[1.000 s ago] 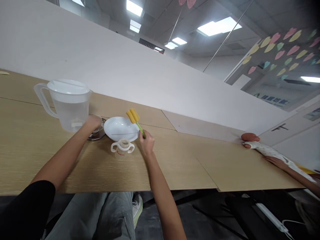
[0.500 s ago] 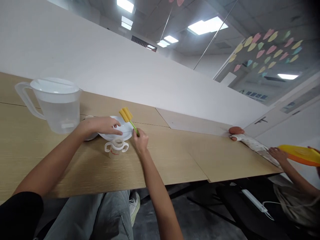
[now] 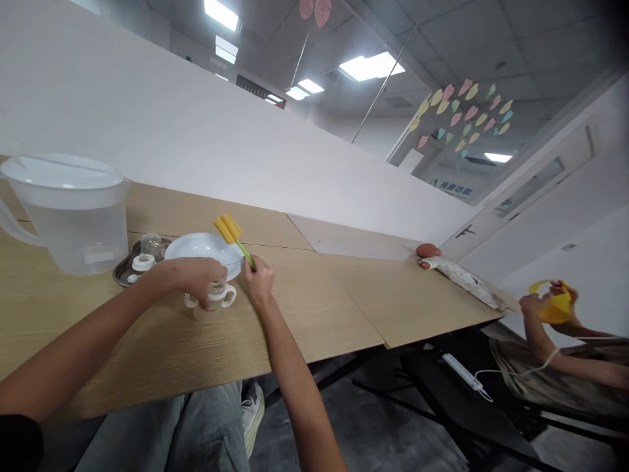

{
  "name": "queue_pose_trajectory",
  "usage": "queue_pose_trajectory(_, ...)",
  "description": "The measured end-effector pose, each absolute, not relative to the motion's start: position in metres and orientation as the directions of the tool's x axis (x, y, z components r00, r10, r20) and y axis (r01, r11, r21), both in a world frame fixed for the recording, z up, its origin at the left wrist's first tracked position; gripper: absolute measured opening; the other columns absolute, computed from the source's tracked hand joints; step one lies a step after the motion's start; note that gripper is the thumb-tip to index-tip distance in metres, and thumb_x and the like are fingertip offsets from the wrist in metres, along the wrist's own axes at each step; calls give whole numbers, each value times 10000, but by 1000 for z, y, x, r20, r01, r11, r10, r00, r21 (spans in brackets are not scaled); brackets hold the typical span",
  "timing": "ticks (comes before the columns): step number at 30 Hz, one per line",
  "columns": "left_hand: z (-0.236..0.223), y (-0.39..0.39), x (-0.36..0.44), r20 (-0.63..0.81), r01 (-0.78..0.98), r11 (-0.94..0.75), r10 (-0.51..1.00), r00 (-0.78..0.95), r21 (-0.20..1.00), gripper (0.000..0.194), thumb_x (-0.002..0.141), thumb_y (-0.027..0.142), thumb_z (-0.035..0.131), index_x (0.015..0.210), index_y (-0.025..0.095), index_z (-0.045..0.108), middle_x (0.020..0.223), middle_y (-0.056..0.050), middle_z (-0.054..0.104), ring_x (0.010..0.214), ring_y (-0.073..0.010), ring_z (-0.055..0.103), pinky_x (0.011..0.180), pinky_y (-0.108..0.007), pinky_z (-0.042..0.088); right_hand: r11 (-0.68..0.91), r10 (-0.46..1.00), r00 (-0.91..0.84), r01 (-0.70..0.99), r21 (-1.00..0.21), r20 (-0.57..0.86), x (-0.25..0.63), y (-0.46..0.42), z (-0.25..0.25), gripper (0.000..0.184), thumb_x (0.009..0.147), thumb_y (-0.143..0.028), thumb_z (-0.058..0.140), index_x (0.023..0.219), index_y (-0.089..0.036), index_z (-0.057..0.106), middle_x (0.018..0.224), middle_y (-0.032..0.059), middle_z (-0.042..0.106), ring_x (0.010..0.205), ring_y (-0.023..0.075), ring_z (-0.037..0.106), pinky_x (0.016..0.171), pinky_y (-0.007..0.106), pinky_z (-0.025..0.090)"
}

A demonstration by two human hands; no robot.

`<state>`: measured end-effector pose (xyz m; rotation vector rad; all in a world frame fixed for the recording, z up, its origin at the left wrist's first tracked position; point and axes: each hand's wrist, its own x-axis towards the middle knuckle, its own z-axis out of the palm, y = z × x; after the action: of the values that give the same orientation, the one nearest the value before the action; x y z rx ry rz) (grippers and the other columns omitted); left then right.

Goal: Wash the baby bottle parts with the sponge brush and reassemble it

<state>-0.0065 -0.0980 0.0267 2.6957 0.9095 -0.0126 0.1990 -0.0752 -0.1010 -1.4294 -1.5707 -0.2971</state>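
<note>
My right hand is closed around the green handle of a sponge bottle brush, its yellow head pointing up and to the left. My left hand is wrapped round a clear two-handled baby bottle standing on the table, its neck uncovered. White handles stick out on both sides of the bottle. Just behind my hands lies a white bowl, partly hidden by the left one. Left of the bowl, a dark metal tray holds a clear dome cap and a white ring-shaped part.
A large clear pitcher of water stands at the left. Along the back of the wooden table runs a white partition. Far right, a seated person's hands hold a yellow item, near a doll-like object on the table.
My left hand has come down from over the bowl onto the baby bottle. The brush stays in my right hand. The view has swung right, and the other person has raised and turned the yellow item.
</note>
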Motion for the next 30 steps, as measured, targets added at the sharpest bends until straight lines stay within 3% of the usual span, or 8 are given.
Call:
queue_pose_trajectory(3,44,-103,-11,-111,555,-778,549,829,294,436,598,367,725,997,199,674,1014,-50,690,922,-248,626,803,-286,456,312,643,202,811,-494,739,195,-79,-96,297,932,-385,483,825,-178,667,693,38,645,610,132,519,618,238,395)
queue_pose_trajectory(6,59,-107,-16,33,541,-765,587,809,349,538,597,407,734,1101,232,661,1095,-32,681,990,-254,618,848,-284,454,370,654,317,658,-656,687,190,-83,-89,321,904,-442,507,792,-182,658,690,17,638,614,127,505,630,241,405)
queue_pose_trajectory(10,61,-100,-16,227,497,-728,645,730,472,636,594,481,740,1186,262,658,1179,-21,677,1017,-257,615,873,-295,458,472,729,406,283,-835,551,185,-82,-80,356,801,-534,598,759,-182,634,653,-13,610,599,115,493,553,219,387)
queue_pose_trajectory(13,53,-90,-9,318,433,-673,697,643,599,676,586,516,758,1208,270,669,1187,-18,691,1008,-248,625,856,-297,473,422,849,352,-6,-907,393,183,-78,-76,419,715,-604,664,684,-196,574,524,-69,488,428,67,350,404,207,244)
queue_pose_trajectory(17,40,-79,1,383,344,-603,759,527,720,714,540,491,811,1197,236,697,1188,-51,705,1013,-261,641,860,-327,495,346,923,255,-214,-914,289,182,-79,-73,462,657,-618,727,642,-200,530,548,-77,516,325,22,225,340,237,90)
queue_pose_trajectory(23,27,-76,11,436,150,-523,811,391,839,945,487,457,879,1340,168,592,1312,-133,634,1148,-290,610,984,-388,476,315,944,203,-335,-888,259,179,-85,-68,437,625,-558,790,732,-207,552,456,-130,403,319,23,179,340,238,86)
queue_pose_trajectory(30,13,-81,26,457,-56,-469,819,346,882,767,542,471,867,1198,144,642,1244,-124,668,1200,-283,588,1031,-387,454,308,945,219,-361,-880,241,183,-85,-67,473,624,-583,799,742,-207,537,420,-147,345,319,20,161,339,233,75)
